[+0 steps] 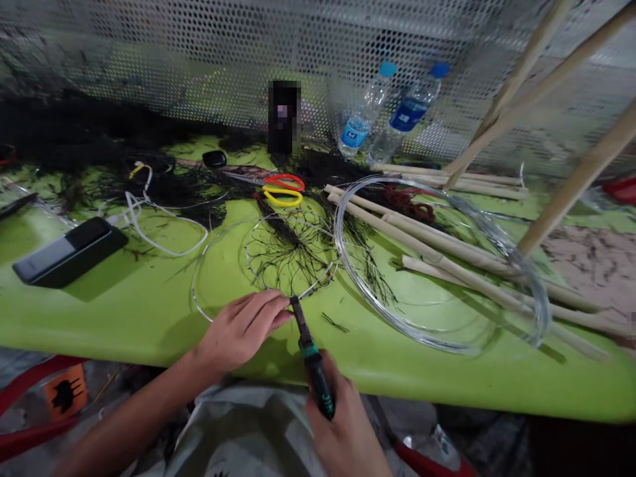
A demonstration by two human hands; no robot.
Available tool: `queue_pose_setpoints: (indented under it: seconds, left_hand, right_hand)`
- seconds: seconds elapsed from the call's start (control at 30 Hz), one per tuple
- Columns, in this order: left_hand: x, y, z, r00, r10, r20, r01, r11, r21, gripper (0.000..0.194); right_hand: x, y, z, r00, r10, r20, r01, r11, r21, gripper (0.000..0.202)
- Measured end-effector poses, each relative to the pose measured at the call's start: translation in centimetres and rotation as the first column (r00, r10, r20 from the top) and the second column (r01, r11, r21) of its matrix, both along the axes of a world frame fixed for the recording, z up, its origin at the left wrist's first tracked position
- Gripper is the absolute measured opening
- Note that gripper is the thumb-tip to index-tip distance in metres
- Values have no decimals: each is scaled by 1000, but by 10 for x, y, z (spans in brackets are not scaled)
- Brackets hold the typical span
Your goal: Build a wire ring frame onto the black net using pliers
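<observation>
Left hand (243, 331) pinches the near rim of a wire ring (320, 281) spanned by dark netting (297, 244); the right hand (345, 417) wraps the pliers (311, 361), their tip beside the left fingertips. The right hand overlaps the worktop's (159, 298) near edge. Leftward, open green surface reaches a power bank (72, 252). Rightward, a wire coil (355, 278) and wooden sticks (437, 258) narrow the room; scissors (283, 191) border the far side.

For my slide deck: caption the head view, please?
Right hand holds pliers at a wire ring with dark netting, left hand alongside.
</observation>
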State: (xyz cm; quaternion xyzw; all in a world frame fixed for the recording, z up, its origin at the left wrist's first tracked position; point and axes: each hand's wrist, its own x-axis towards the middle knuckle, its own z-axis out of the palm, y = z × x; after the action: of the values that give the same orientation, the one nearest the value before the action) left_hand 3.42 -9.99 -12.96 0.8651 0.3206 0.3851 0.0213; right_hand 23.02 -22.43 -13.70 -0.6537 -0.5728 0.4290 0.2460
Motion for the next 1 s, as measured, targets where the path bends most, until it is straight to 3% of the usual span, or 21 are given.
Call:
queue_pose_setpoints:
  seconds: [0.17,0.27,0.3,0.4,0.43,0.47,0.5,0.53,0.6,0.63,0.67,0.73,0.8,1.0]
  left_hand:
    - [3,1,2,992,27,124,7,963,-269,11]
    - [3,7,10,986,21,168,63,874,-482,16]
    - [3,9,13,979,21,204,107,798,-593,19]
    - [3,15,19,944,89,317,245,451,-858,30]
    - [3,16,20,938,120,326,258,385,-886,31]
    - [2,15,19,935,152,320,238,400,-885,30]
    - [2,14,18,931,183,315,196,479,-856,25]
    - [1,12,16,927,201,317,138,602,-786,20]
    - [-1,8,11,943,149,297,33,847,-530,22]
    - [-3,6,9,963,92,252,10,926,-377,28]
    - [-5,3,7,983,36,182,10,970,-243,33]
    - [-8,0,4,999,-7,37,9,997,-77,40]
    - [-10,-1,3,998,32,-47,-31,999,25,41]
    - [-9,-5,10,968,108,-227,-60,976,210,36]
  right_hand:
    - [-2,0,0,999,-3,36,2,1000,27,26]
    - [-3,-1,0,999,-8,46,6,999,49,27]
    - [-3,-1,0,999,-12,52,9,998,57,27]
    - [-2,-2,2,997,-28,71,22,996,89,27]
    - [-2,-2,2,997,-28,69,21,995,100,27]
    - [-1,-2,3,998,-22,63,16,994,106,27]
    - [-1,-3,3,998,-18,57,12,994,106,28]
    - [0,-3,4,998,-14,53,8,994,108,29]
    - [0,-3,5,999,-9,53,3,994,110,32]
    - [1,-3,5,998,-10,55,4,994,113,34]
    - [1,-4,5,998,-11,54,5,993,116,35]
    - [1,-4,6,999,-11,45,6,994,105,35]
    - [2,-4,7,1000,-6,29,4,997,77,33]
    - [4,-5,3,1000,-16,-3,17,1000,17,37]
